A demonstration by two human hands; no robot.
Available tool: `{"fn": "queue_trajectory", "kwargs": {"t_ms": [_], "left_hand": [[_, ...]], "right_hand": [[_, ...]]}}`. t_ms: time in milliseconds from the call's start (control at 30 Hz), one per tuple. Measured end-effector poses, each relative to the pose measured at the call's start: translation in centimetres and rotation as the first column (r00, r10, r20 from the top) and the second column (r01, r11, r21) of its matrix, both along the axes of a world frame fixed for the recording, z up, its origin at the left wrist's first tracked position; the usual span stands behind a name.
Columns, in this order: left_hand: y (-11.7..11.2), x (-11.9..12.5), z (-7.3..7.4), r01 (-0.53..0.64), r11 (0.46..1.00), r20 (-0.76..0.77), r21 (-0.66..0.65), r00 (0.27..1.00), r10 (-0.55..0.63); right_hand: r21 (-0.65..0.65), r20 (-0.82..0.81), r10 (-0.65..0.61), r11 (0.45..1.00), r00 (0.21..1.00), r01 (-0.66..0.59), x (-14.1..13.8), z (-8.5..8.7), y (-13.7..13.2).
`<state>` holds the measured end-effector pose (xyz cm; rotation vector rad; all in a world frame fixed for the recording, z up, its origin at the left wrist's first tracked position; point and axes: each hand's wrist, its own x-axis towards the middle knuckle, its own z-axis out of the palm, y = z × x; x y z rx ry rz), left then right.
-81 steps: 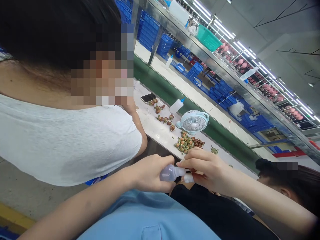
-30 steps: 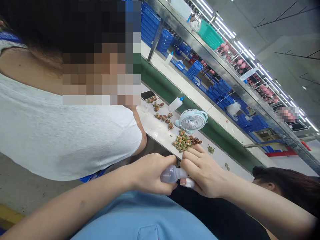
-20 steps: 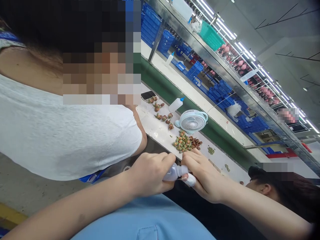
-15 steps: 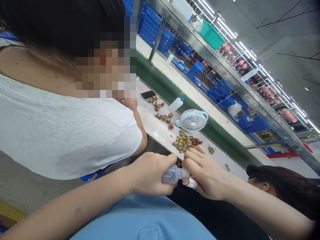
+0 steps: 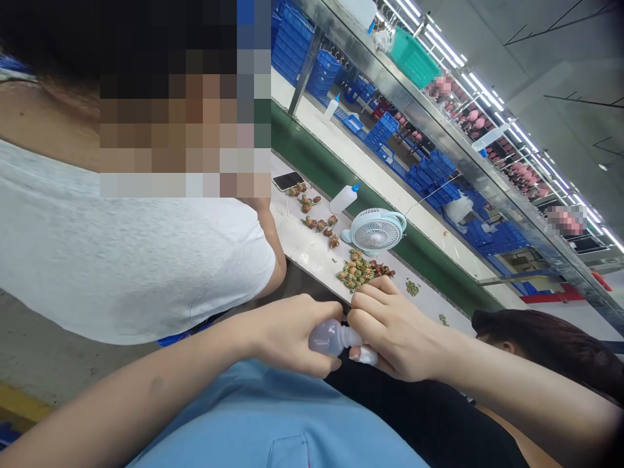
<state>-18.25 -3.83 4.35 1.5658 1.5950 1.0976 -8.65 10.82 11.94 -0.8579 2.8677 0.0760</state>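
My left grip (image 5: 288, 330) wrapped round a translucent, lilac-tinted bottle (image 5: 326, 338), ridged neck (image 5: 348, 336) toward three o'clock, my right grip (image 5: 400, 330) curled over its end

Left grip (image 5: 287, 331) around bottle (image 5: 324, 338), right grip (image 5: 397, 331) at neck (image 5: 351, 336).

- Grey floor (image 5: 63, 370) at lower left, crossed by a yellow stripe (image 5: 24, 408).
- White table (image 5: 307, 250) slanting across the view, a green panel (image 5: 314, 156) along its far side.
- Beyond that, a pale ledge (image 5: 351, 151) under a metal beam (image 5: 414, 103) on a post (image 5: 305, 73).
- Blue crates (image 5: 291, 42) stacked behind.
- Rows of tube lights (image 5: 485, 91) run beneath a grey ceiling (image 5: 548, 62).
- Red band (image 5: 548, 294) on the right.
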Motion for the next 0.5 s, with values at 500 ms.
{"fn": "queue_trajectory", "kwargs": {"t_ms": [500], "left_hand": [[0.2, 2.0, -1.3, -0.334, 0.932, -0.461, 0.14, 0.811, 0.36]], "right_hand": [[-0.215, 0.4, -0.498, 0.765, 0.769, 0.607, 1.0, -1.0, -0.6]]}}
